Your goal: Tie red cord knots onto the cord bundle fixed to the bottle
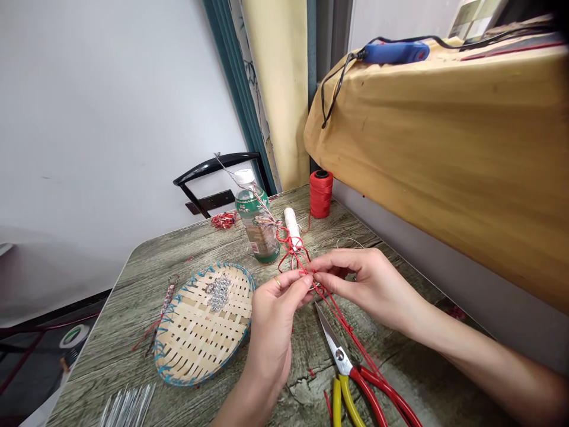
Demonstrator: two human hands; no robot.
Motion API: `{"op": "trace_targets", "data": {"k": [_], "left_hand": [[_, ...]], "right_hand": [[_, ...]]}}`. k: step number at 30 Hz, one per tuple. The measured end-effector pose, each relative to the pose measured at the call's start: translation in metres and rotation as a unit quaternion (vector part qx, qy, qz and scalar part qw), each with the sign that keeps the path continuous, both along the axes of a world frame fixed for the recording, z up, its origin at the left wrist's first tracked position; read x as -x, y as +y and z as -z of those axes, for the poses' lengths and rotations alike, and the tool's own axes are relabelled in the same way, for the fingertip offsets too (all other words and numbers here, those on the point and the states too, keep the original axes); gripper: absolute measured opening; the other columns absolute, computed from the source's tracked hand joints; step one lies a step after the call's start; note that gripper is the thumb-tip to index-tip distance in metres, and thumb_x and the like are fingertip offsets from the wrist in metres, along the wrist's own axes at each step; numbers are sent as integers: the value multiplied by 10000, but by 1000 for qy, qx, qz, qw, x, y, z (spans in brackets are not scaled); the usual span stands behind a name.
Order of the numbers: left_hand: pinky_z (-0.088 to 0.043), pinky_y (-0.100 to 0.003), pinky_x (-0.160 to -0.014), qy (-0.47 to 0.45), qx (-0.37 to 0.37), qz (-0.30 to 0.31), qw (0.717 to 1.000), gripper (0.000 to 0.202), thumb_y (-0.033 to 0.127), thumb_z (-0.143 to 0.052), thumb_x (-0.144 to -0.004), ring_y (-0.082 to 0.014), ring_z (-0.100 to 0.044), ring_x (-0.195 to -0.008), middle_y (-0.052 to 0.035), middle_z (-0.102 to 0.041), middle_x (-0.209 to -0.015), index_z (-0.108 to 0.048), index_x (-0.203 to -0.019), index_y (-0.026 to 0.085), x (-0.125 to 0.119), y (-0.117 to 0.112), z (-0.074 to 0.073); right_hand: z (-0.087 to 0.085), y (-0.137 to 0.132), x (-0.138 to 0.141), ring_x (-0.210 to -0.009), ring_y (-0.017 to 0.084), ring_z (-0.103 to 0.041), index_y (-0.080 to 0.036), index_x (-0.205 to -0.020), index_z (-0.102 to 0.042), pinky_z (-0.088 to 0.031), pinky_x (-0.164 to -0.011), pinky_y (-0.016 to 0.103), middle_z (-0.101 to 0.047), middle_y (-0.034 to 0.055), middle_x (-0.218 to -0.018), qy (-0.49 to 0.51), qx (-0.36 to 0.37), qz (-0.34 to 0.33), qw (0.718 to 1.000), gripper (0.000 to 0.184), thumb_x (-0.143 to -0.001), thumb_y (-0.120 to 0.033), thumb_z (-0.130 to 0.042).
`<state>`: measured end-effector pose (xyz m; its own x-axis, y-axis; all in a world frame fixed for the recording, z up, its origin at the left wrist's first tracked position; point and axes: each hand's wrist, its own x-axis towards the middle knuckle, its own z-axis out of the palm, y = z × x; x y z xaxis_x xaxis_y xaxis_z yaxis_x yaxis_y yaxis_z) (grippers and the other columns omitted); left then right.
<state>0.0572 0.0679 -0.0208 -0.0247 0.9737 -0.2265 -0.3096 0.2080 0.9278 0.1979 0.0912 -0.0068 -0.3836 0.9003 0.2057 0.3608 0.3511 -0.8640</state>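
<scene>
Red cord (336, 315) runs between my fingertips, with its long tails trailing down to the right over the table. My left hand (278, 314) pinches the cord between thumb and forefinger; a gold ring is on one finger. Close beside it, my right hand (368, 281) grips the same cord with thumb and forefinger. Beyond my fingers, red loops lead up to a twisted multicoloured string tied around a green-labelled bottle (255, 219). Below the hands lie scissors (340, 354) with red handles, blades pointing away. The exact knot at my fingertips is too small to make out.
A woven bamboo tray (200, 347) holds small silvery pieces (219, 293). Past the bottle stand a white thread spool (291, 224) and a red thread spool (320, 196). Yellow-handled pliers (349, 400) and several metal rods (128, 406) lie near the front. A yellow-covered surface (435, 124) rises at right.
</scene>
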Motion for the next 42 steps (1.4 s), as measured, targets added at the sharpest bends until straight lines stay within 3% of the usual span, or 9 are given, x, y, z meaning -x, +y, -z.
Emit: {"op": "trace_targets", "data": {"k": [10, 12, 16, 19, 25, 31, 35, 42], "left_hand": [[-441, -237, -681, -7, -1, -10, 1000, 105, 170, -637, -706, -110, -544, -707, -40, -673, -758, -702, -780, 132, 1, -1, 5], [-442, -233, -682, -12, -1, -8, 1000, 113, 175, -629, -717, -113, -547, -726, -43, -679, -768, -707, -790, 136, 1, -1, 4], [-447, -242, -716, -33, -14, 9, 999, 134, 165, -607, -741, -124, -571, -762, -47, -690, -786, -716, -817, 147, 2, -1, 2], [-450, -250, -732, -43, -19, 25, 999, 155, 161, -597, -751, -134, -589, -775, -52, -697, -801, -716, -849, 153, 3, -1, 0], [-454, -261, -738, -17, -11, 33, 999, 186, 183, -616, -744, -143, -592, -774, -71, -702, -822, -709, -899, 142, 6, -2, -1], [-446, -235, -722, 0, -5, 44, 999, 212, 154, -617, -732, -129, -574, -783, -60, -701, -858, -703, -925, 164, 9, 0, -1], [-437, -232, -723, -2, -1, 60, 998, 229, 117, -596, -730, -128, -570, -788, -60, -700, -865, -702, -928, 163, 9, 0, -2], [-440, -254, -721, -14, 25, 69, 997, 182, 118, -606, -715, -132, -564, -768, -68, -685, -819, -710, -863, 140, 11, 0, -3]], "right_hand": [[12, 0, 0, -684, 86, -600, -155, -908, -667, -444, -628, 179, -668, 14, -789, -60, -198, 9, 978, 154, -822, -161, -539], [16, 0, 0, -640, 92, -571, -149, -911, -660, -424, -581, 193, -646, 21, -745, -94, -261, 21, 960, 158, -832, -170, -525], [22, 1, 1, -574, 116, -496, -137, -851, -657, -354, -519, 240, -601, 21, -649, -192, -404, 55, 893, 130, -813, -189, -543], [23, 2, 2, -569, 117, -474, -129, -844, -646, -335, -517, 246, -594, 19, -646, -220, -450, 50, 864, 111, -801, -168, -552], [24, 4, 1, -549, 101, -465, -122, -829, -637, -335, -509, 233, -567, 7, -615, -184, -450, 60, 871, 106, -807, -172, -545], [22, 6, -1, -648, 107, -527, -125, -1000, -614, -397, -575, 212, -608, 33, -738, -157, -374, 6, 914, 200, -845, -174, -497], [20, 6, 3, -655, 109, -549, -153, -893, -635, -416, -599, 210, -624, 33, -747, -136, -293, 20, 946, 165, -856, -207, -484], [19, 5, 7, -641, 115, -535, -141, -794, -578, -401, -586, 222, -594, 33, -717, -147, -279, 59, 947, 146, -857, -202, -461]]}}
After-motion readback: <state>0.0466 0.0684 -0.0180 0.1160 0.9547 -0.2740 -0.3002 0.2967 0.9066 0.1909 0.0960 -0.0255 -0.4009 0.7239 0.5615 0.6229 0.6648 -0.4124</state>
